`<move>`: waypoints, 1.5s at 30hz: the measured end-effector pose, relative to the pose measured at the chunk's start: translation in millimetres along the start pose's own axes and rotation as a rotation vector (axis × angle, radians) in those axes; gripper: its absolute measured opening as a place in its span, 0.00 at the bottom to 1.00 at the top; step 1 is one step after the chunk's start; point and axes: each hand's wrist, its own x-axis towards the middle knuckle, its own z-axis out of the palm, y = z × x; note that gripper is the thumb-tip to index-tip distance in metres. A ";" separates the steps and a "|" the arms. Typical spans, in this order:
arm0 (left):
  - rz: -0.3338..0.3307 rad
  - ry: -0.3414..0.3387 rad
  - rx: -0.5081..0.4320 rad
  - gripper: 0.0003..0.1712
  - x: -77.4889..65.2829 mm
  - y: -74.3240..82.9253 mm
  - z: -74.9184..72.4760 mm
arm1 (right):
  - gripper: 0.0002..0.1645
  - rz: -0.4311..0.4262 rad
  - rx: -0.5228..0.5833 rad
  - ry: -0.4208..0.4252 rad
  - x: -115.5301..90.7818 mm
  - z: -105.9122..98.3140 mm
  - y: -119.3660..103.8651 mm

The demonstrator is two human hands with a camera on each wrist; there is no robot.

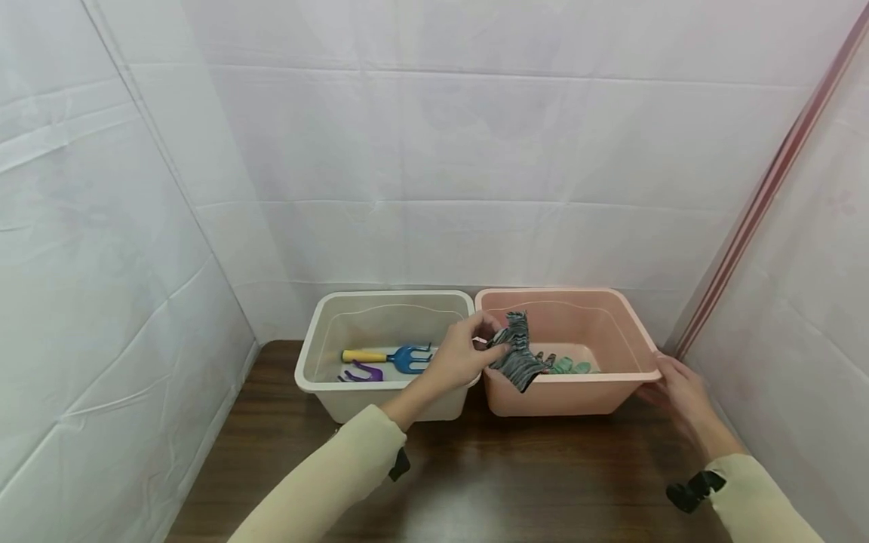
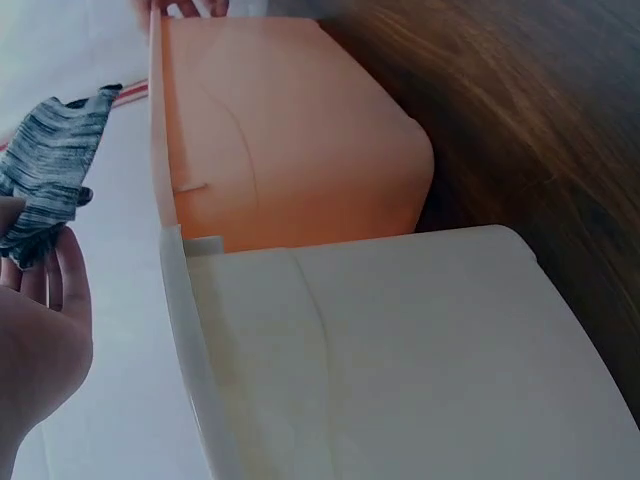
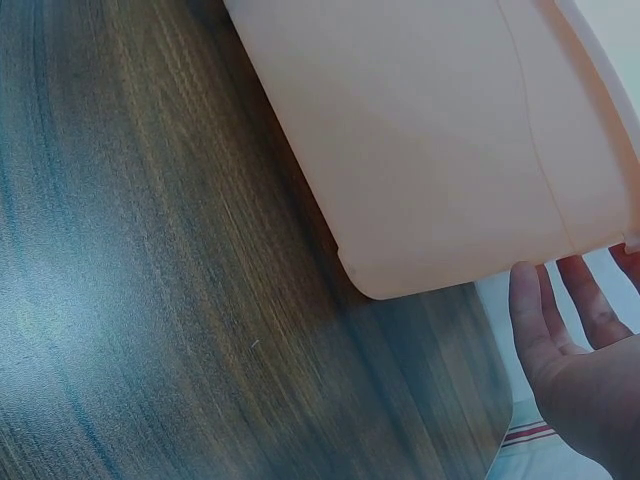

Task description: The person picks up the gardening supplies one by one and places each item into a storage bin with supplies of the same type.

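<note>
My left hand (image 1: pixel 462 354) pinches a black-and-grey streaked knit glove (image 1: pixel 519 353) between thumb and fingers. The glove hangs over the front left rim of the pink bin (image 1: pixel 577 396). In the left wrist view the same glove (image 2: pixel 55 150) stands out from the fingertips of my left hand (image 2: pixel 45 340). My right hand (image 1: pixel 686 392) grips the right end of the pink bin near its front corner. In the right wrist view, the thumb and fingers of that hand (image 3: pixel 580 370) touch the bin's end wall. Inside the pink bin lie small green pieces (image 1: pixel 569 366), partly hidden.
To the left, side by side with the pink bin, stands a white bin (image 1: pixel 319 386). It holds a blue hand fork with a yellow handle (image 1: pixel 407 359) and a purple clawed tool (image 1: pixel 365 372). Both bins rest on a dark wooden table (image 1: pixel 529 475), before white sheet walls (image 1: pixel 421 151).
</note>
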 end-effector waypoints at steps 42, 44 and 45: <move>-0.114 0.030 0.098 0.14 37.5 -37.0 30.2 | 0.18 -0.012 0.046 -0.045 -3.3 -0.6 -2.0; -0.104 0.027 0.100 0.14 37.4 -38.4 31.2 | 0.23 -0.009 0.037 -0.041 -3.0 -0.7 -2.1; -0.101 0.027 0.104 0.14 37.2 -38.7 31.4 | 0.27 -0.006 0.035 -0.038 -2.8 -0.5 -2.0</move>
